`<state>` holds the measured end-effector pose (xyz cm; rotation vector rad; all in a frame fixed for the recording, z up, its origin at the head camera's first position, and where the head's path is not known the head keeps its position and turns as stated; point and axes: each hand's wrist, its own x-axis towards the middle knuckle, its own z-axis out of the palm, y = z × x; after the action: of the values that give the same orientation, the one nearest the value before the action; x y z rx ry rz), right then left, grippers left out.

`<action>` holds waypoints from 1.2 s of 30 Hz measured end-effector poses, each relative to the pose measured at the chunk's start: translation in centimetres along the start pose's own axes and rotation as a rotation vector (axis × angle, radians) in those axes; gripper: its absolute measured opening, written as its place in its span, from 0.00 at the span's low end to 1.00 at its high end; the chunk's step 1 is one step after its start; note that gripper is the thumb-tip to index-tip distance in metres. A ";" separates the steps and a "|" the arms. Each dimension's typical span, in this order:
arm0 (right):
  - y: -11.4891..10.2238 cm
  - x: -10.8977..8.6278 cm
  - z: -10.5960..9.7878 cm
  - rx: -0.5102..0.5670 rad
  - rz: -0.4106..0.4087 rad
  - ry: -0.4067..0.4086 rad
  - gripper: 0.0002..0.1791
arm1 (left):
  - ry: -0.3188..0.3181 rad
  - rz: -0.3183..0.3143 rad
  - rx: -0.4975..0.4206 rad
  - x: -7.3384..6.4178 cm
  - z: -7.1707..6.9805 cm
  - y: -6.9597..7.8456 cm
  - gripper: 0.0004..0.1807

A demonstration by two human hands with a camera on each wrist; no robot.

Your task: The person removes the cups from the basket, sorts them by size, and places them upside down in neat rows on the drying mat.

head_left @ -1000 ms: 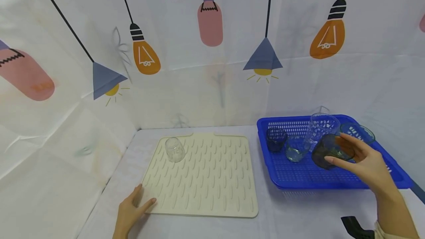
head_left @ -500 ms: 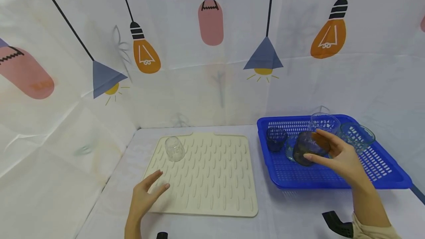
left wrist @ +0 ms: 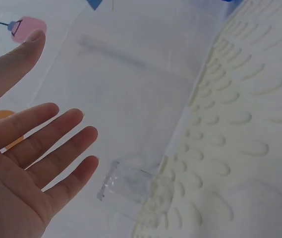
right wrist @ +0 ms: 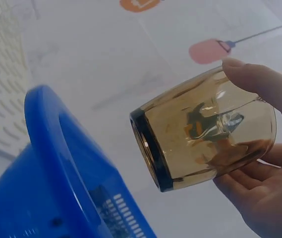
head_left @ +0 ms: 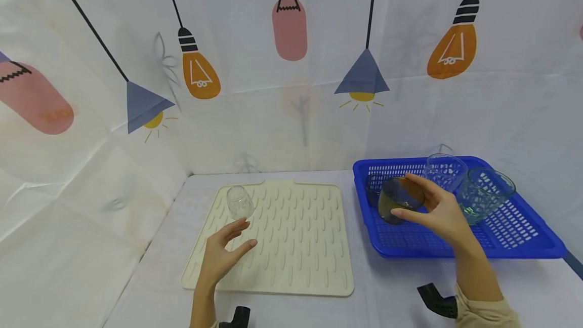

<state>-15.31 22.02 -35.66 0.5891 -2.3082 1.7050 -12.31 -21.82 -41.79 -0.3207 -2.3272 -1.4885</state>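
Note:
In the head view my right hand point(head_left: 439, 211) grips an amber-brown glass point(head_left: 396, 201) over the left part of a blue plastic basket point(head_left: 437, 250). The right wrist view shows the amber glass point(right wrist: 205, 131) tilted, thumb on one side and fingers on the other. My left hand point(head_left: 223, 254) hovers above the left side of a cream ribbed mat point(head_left: 296, 247). Its fingers are spread and hold nothing, as the left hand point(left wrist: 36, 153) in the left wrist view confirms. A clear glass point(head_left: 239, 202) stands upside down at the mat's back left, just beyond the left fingertips.
Inside the basket stand a dark glass point(head_left: 373, 186), partly hidden by the amber one, a clear glass point(head_left: 444, 168) at the back and a greenish glass point(head_left: 483, 196) on the right. A white cloth wall point(head_left: 291, 130) printed with lamps rises behind the table.
My right hand has carried the amber glass leftward across the basket, uncovering the greenish glass. The left hand has lifted off the mat's edge and moved right and farther forward.

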 end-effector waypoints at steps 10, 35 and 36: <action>0.0 0.9 1.9 0.043 -0.039 -0.042 0.42 | -0.103 0.092 -0.106 1.5 2.3 1.8 0.26; -0.2 2.0 5.8 0.068 -0.067 -0.119 0.42 | -0.262 0.192 -0.217 4.3 8.1 5.2 0.29; -0.3 2.1 6.0 0.068 -0.070 -0.120 0.42 | -0.268 0.190 -0.218 4.4 8.3 5.3 0.29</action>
<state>-16.68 15.89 -36.41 0.7971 -2.2861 1.7668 -15.77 -12.12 -38.76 -0.8220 -2.2517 -1.6916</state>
